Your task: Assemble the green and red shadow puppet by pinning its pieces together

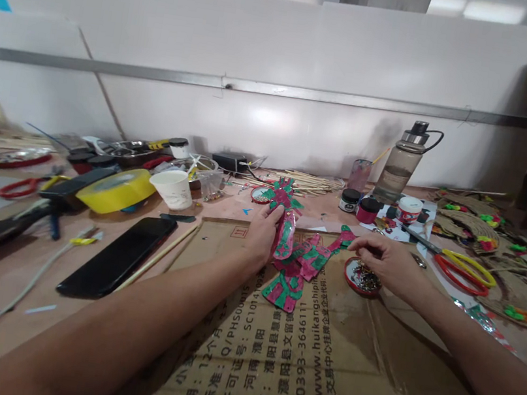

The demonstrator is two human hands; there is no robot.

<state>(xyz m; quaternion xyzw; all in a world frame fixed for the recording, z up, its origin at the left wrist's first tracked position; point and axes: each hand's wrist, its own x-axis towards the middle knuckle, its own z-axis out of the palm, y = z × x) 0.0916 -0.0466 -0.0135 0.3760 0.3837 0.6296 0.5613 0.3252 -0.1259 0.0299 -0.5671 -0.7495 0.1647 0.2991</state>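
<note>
My left hand (262, 233) is closed on a pink and green painted cutout (286, 235), which it holds up above the cardboard. More cutout pieces (299, 272) in the same colours lie below and to the right of it, overlapping on the cardboard sheet (238, 365). My right hand (378, 257) hovers at a small red-rimmed dish (357, 292) filled with tiny shiny metal pieces. Its fingers are drawn together near the tip of a green and pink piece (345, 238). Whatever they pinch is too small to make out.
To the left lie a black phone (118, 258), yellow tape roll (116, 190) and white paper cup (171, 189). Paint jars (368, 210) and a water bottle (400, 165) stand at the back right. Scissors (460, 272) rest beside my right forearm. A white panel (277, 41) closes off the back.
</note>
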